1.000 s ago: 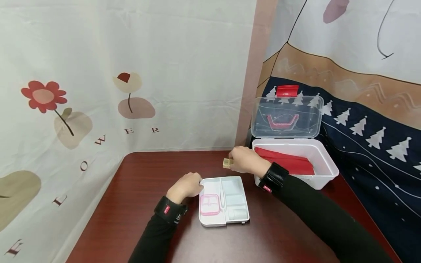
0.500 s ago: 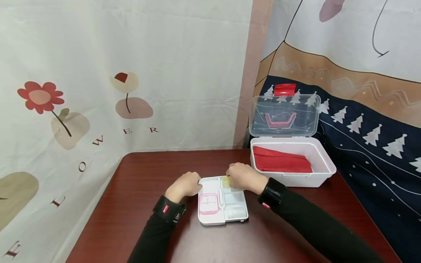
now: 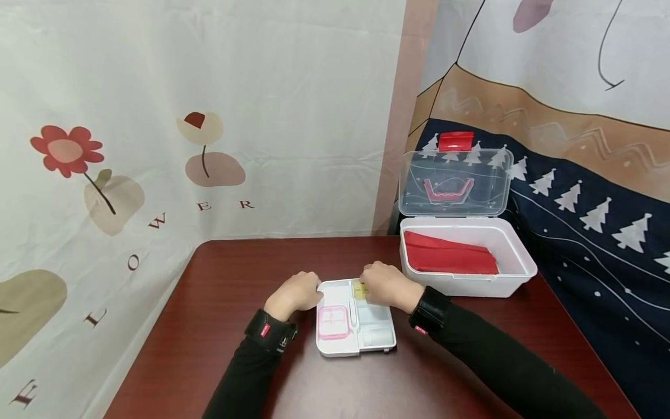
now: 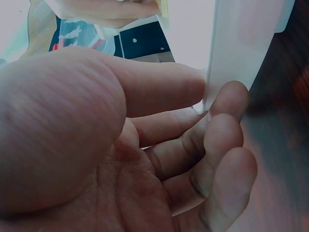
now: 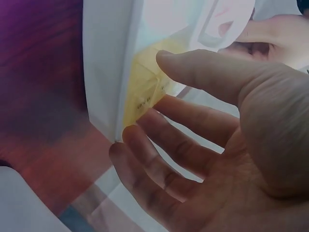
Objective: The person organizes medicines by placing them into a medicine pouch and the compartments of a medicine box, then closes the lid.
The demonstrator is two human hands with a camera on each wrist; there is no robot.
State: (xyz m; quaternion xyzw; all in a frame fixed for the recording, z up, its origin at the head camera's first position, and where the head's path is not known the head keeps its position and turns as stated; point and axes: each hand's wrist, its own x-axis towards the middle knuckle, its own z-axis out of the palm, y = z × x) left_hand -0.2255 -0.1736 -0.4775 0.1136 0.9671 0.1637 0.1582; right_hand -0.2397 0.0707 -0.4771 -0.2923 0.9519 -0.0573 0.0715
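A white pill case (image 3: pixel 353 344) with shallow compartments lies on the brown table. My left hand (image 3: pixel 294 294) grips its far left corner; in the left wrist view, the thumb and curled fingers (image 4: pixel 231 174) meet at the white edge. My right hand (image 3: pixel 389 285) is at the far right side. It holds a small yellow pill box (image 3: pixel 359 290) that sits in the far compartment, with the thumb over its lid and the fingers along its edge in the right wrist view. A pink-rimmed pill box (image 3: pixel 333 323) sits in the left half. Pale boxes (image 3: pixel 374 315) line the right column.
A white storage box (image 3: pixel 471 285) stands at the back right, its clear lid (image 3: pixel 455 185) raised. Red cloth-like material (image 3: pixel 450 256) lies inside it. Printed curtains (image 3: pixel 293 116) hang behind the brown table (image 3: pixel 209 314).
My right hand has moved toward me from beside the storage box, bringing the yellow pill box into the case's far compartment. My left hand has kept its hold on the corner.
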